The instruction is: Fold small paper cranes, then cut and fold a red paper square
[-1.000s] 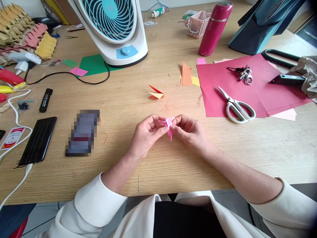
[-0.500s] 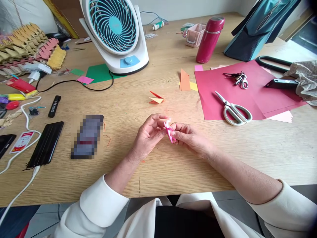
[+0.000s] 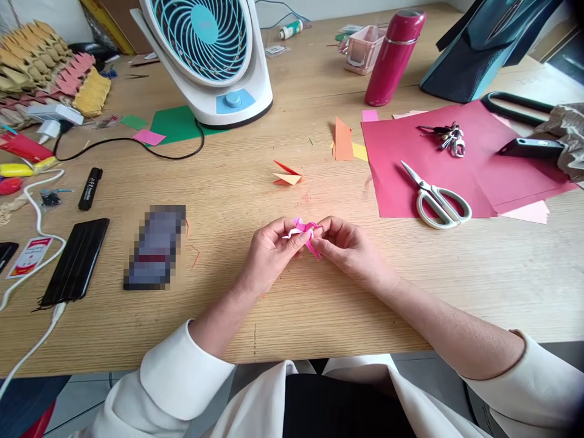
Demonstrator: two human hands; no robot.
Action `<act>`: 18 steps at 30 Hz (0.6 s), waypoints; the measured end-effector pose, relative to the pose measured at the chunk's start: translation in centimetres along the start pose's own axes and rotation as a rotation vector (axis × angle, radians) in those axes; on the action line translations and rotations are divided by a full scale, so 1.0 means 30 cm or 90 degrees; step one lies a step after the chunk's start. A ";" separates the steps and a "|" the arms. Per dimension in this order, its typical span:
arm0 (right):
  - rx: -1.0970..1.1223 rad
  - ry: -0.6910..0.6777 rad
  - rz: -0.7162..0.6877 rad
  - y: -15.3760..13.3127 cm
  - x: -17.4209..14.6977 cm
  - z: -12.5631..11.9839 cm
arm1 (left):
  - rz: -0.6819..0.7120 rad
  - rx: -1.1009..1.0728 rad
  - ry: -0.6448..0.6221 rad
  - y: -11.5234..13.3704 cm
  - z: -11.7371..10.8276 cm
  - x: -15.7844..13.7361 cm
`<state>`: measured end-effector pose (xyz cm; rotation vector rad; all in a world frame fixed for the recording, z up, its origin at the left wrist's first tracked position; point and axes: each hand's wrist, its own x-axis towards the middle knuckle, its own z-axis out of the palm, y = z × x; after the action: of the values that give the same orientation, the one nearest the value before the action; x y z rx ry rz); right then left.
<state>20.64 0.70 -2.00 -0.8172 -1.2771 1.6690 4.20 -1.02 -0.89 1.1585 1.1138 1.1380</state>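
While I run this remotely, the wood desk [image 3: 319, 319] looks roomiest to me nearside of the scissors [image 3: 426, 190], out to its front edge; red paper sheets [image 3: 396, 158] lie partly under them. L hand [image 3: 274, 252] & R hand [image 3: 353, 246], both narrowed, pinch the pink origami piece [image 3: 303, 225], left of & slightly nearer than the scissors; I can't see all its folds. Prob. v. light, soft, easy to crease or tear: I'd hold the thicker folded middle, not thin tips.
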 end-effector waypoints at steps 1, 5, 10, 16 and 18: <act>-0.009 0.001 -0.001 0.007 -0.001 0.001 | -0.007 0.003 -0.003 0.001 -0.002 0.000; -0.055 -0.012 -0.024 0.030 -0.018 -0.002 | -0.041 0.003 -0.021 0.013 -0.014 0.000; -0.279 0.017 -0.102 -0.005 0.024 -0.048 | -0.047 -0.096 0.045 0.038 -0.080 0.032; -0.678 0.063 -0.205 -0.067 0.329 -0.085 | -0.081 -0.293 0.076 0.014 -0.156 0.094; -0.764 0.040 -0.209 -0.057 0.411 -0.078 | -0.099 -0.303 0.060 0.001 -0.162 0.091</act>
<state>17.95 13.04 -0.95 -1.1992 -2.2206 0.4816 -0.39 2.13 -1.37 0.6446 0.9169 1.2569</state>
